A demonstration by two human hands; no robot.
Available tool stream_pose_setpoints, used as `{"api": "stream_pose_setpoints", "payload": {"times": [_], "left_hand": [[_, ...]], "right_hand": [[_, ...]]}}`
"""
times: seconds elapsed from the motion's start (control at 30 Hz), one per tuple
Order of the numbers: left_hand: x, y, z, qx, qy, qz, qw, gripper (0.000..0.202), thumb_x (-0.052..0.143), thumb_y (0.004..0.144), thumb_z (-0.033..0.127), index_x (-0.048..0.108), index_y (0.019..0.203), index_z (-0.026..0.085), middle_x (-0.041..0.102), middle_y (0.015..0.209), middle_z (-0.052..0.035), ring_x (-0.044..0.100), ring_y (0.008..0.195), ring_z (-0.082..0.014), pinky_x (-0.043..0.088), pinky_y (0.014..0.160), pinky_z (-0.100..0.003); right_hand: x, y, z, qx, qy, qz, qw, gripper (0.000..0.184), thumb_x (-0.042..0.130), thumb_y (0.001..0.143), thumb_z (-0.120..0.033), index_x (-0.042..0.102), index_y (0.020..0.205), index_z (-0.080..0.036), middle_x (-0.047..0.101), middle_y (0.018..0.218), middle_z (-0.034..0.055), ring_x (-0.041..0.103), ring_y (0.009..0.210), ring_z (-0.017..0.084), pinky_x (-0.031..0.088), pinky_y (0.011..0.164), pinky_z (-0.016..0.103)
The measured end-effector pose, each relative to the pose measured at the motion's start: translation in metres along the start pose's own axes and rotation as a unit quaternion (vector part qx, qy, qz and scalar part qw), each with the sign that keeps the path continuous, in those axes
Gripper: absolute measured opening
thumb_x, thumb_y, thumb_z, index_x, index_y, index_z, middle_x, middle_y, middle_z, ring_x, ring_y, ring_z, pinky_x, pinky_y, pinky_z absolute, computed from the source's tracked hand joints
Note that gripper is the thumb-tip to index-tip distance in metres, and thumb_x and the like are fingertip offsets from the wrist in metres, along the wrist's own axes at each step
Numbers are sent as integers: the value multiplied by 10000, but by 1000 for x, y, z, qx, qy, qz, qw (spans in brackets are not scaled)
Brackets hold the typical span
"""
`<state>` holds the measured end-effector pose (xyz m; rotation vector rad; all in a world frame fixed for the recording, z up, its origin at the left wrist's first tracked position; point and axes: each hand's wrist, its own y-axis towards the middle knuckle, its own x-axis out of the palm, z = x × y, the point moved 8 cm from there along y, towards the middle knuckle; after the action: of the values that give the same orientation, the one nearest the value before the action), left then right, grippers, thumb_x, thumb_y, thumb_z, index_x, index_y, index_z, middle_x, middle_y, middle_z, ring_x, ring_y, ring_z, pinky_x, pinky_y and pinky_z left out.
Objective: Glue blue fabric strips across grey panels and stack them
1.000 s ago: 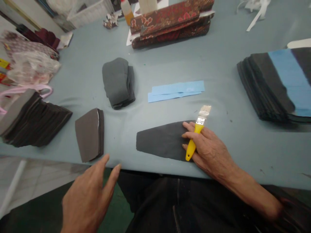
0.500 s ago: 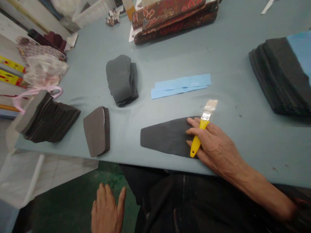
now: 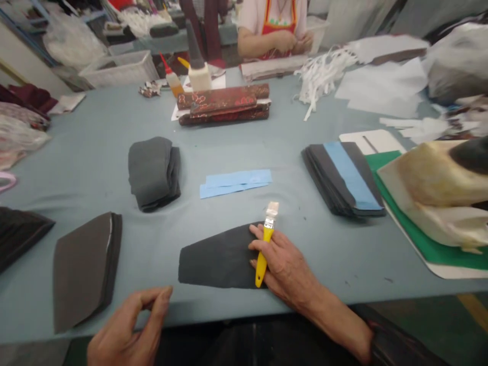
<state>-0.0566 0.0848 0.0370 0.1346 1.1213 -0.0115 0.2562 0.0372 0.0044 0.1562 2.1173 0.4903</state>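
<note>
My right hand [image 3: 287,264] holds a flat paintbrush [image 3: 263,259] with a yellow handle, its pale bristles pointing away from me. The fingertips of that hand rest on a dark grey tapered piece of fabric [image 3: 217,259] lying flat near the table's front edge. My left hand [image 3: 127,325] is over the front edge at the lower left, thumb and forefinger pinched together, with nothing visible between them. Just beyond it stands a stack of brown-grey cut pieces [image 3: 82,269]. Two light blue strips [image 3: 236,183] lie behind the fabric piece.
A folded grey bundle [image 3: 152,173] lies at left-centre. At right, a dark stack [image 3: 320,178] carries a blue strip, beside a green sheet [image 3: 427,234]. Patterned rolls [image 3: 224,104], glue bottles [image 3: 199,76] and white strips [image 3: 324,71] lie farther back. Across the table, a person's hands [image 3: 287,43] are at work.
The view has tilted up and shifted right. My left hand has risen from below the table to its edge, going from open to pinched. My right hand still holds the paintbrush on the fabric.
</note>
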Motion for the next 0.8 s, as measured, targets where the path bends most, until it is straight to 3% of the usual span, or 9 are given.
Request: {"api": "stream_pose_setpoints", "payload": {"times": [0.07, 0.17, 0.27, 0.43, 0.63, 0.8], "left_hand": [[8, 25, 45, 54, -53, -28, 997, 591, 480, 958, 789, 690, 721, 290, 699, 655, 21, 635, 572, -192, 550, 669, -325], [18, 64, 93, 123, -82, -88, 985, 578, 468, 967, 752, 707, 743, 276, 742, 707, 8, 683, 655, -199, 542, 710, -319], [28, 106, 115, 169, -59, -117, 977, 502, 493, 971, 678, 761, 932, 255, 810, 898, -20, 762, 845, -228, 556, 779, -328], [51, 163, 149, 249, 11, -119, 961, 421, 525, 988, 534, 725, 1142, 198, 800, 1029, -84, 758, 958, -274, 579, 885, -404], [94, 188, 215, 350, 49, -159, 922, 381, 568, 977, 391, 660, 1299, 209, 732, 1317, -127, 685, 1238, -327, 539, 1091, -497], [129, 199, 243, 390, 92, -199, 895, 444, 569, 927, 305, 634, 1353, 198, 707, 1348, -145, 672, 1239, -333, 545, 1089, -496]], "right_hand": [[-1, 1, 0, -2, -1, -1, 1000, 371, 650, 901, -66, 565, 1207, -258, 678, 1546, 189, 681, 1409, 357, 617, 1144, 599], [-2, 3, -1, -7, 0, -4, 1000, 418, 676, 874, -54, 550, 1215, -261, 679, 1545, 192, 688, 1401, 367, 626, 1131, 599], [-1, 3, 0, -10, 3, -2, 1000, 436, 692, 856, -42, 546, 1205, -259, 681, 1542, 195, 693, 1395, 371, 626, 1130, 594], [6, 1, 4, 5, 13, -3, 1000, 450, 706, 852, -36, 552, 1207, -265, 672, 1553, 188, 686, 1399, 358, 609, 1143, 592], [7, 2, 3, 12, 21, -14, 1000, 396, 744, 881, -58, 585, 1208, -214, 667, 1538, 219, 690, 1364, 364, 594, 1151, 569], [2, 6, -2, 12, 15, -7, 1000, 333, 781, 904, -106, 614, 1183, -178, 683, 1502, 236, 715, 1278, 366, 612, 1121, 522]]}}
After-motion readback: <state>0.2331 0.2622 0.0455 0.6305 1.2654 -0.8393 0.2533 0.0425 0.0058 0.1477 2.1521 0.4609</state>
